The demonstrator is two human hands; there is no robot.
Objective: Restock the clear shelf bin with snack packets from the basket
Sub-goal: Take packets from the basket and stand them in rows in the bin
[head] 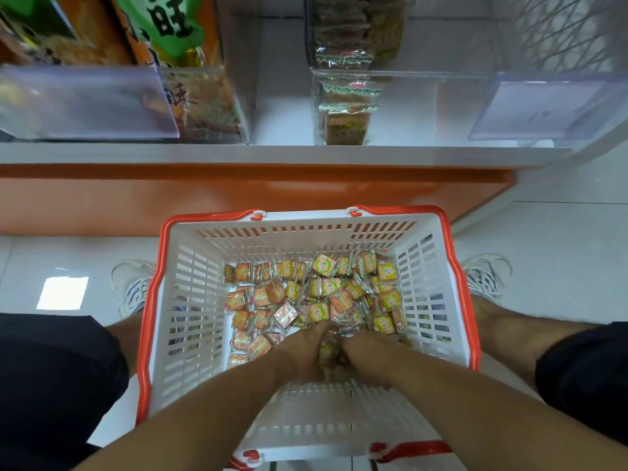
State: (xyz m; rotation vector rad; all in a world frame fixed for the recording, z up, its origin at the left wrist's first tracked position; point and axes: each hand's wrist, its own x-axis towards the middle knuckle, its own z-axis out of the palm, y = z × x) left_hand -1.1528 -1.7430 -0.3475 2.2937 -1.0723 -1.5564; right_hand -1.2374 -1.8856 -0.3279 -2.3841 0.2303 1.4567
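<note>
Snack packets (316, 294) lie in a loose heap on the floor of the white basket (190, 300), which sits on the pale tiled floor (560, 260) between my knees, its orange handles (465, 300) folded down along the rims. Largest in front of me is the white shelf (272, 153) with an orange panel (238, 195) under its edge, running across the far side. On it, to the far right of centre, stands the clear shelf bin (407, 107), holding a narrow stack of the same kind of packets against its left wall, with the rest of it bare; a clear label flap (543, 107) hangs at its right front. Further left, well apart from it, another clear bin (210, 107) holds big orange and green bags (163, 28), also with a flap in front. Down in the basket the heap fills the far and middle part, thinning toward the left wall. My left hand (302, 351) and right hand (367, 351) are pushed into the near edge of the pile, side by side and almost touching, fingers curled down around a clump of packets gathered between them; the fingertips themselves are buried among the wrappers. My white trainers (136, 287) show on either side of the basket.
</note>
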